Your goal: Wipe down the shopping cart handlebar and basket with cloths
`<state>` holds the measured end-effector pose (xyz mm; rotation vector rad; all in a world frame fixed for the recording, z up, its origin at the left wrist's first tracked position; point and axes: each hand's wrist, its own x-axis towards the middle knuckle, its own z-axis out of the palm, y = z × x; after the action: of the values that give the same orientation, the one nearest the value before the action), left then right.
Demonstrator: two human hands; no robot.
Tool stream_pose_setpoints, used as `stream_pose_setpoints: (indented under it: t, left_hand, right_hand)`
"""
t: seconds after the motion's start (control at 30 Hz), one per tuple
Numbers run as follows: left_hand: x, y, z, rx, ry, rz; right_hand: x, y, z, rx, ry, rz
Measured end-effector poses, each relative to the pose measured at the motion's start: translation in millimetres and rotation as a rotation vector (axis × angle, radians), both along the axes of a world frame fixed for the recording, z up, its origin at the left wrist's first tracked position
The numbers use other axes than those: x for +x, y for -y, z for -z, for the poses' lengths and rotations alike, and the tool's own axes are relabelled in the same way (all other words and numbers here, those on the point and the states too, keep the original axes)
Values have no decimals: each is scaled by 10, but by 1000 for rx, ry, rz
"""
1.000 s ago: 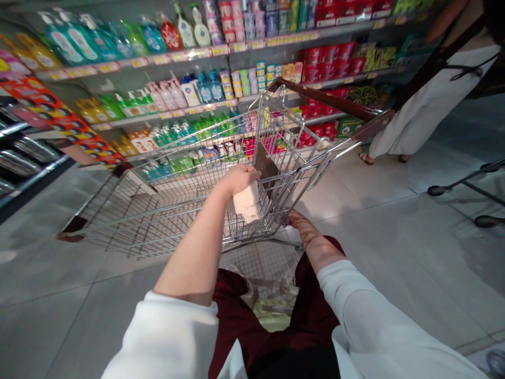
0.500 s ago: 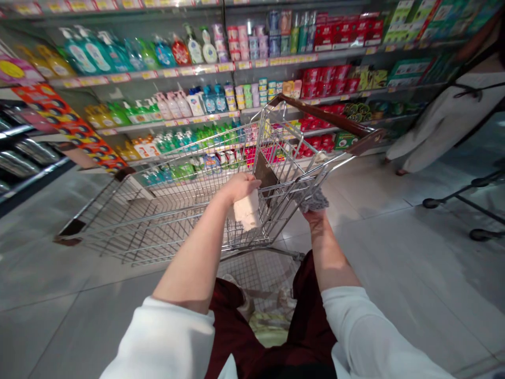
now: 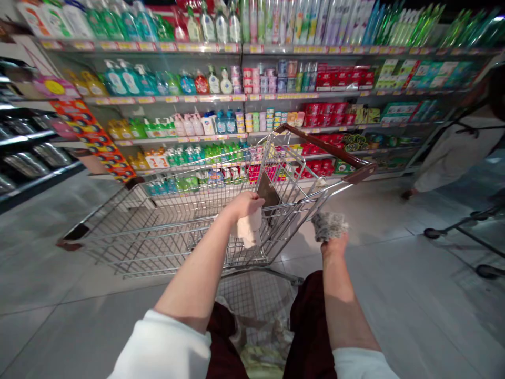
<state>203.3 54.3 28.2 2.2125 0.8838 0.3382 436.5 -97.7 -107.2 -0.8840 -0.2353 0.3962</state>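
Observation:
A metal shopping cart (image 3: 158, 226) stands sideways in front of me, its brown handle (image 3: 327, 147) toward the upper right. My left hand (image 3: 244, 205) is closed on a cream cloth (image 3: 248, 229), which hangs down from the fingers at the cart's near side rail. In my right hand (image 3: 334, 246) is a bunched grey cloth (image 3: 329, 226), held just right of the cart's rear frame and apart from it. The cloth covers part of the right fingers.
Shelves (image 3: 276, 97) packed with bottles and jars run behind the cart. At the right stands a person in light trousers (image 3: 450, 152), beside a dark wheeled frame (image 3: 461, 223). An orange display strip (image 3: 92, 139) hangs at the left. Tiled floor (image 3: 394, 295) surrounds me.
My right hand with the grey cloth has drawn back and right, away from the cart's rear frame. My left hand stays at the rail with the cream cloth. The view has tilted up.

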Motion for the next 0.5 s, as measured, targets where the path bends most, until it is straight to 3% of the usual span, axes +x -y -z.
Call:
stream_pose_setpoints:
  t: [0.13, 0.2, 0.27, 0.37, 0.5]
  left_hand:
    - [8, -9, -1, 32, -18, 6]
    - [14, -20, 4, 45, -20, 7]
    - [17, -25, 4, 44, -21, -6]
    - [10, -16, -14, 39, -29, -14]
    - [-15, 9, -35, 10, -24, 11]
  right_hand:
    - [220, 141, -645, 94, 250, 507]
    - [264, 206, -981, 21, 532, 703]
    - [269, 251, -1272, -155, 821, 808]
    - [254, 261, -1603, -503, 1157, 762]
    - [334, 168, -1936, -852, 1512, 531]
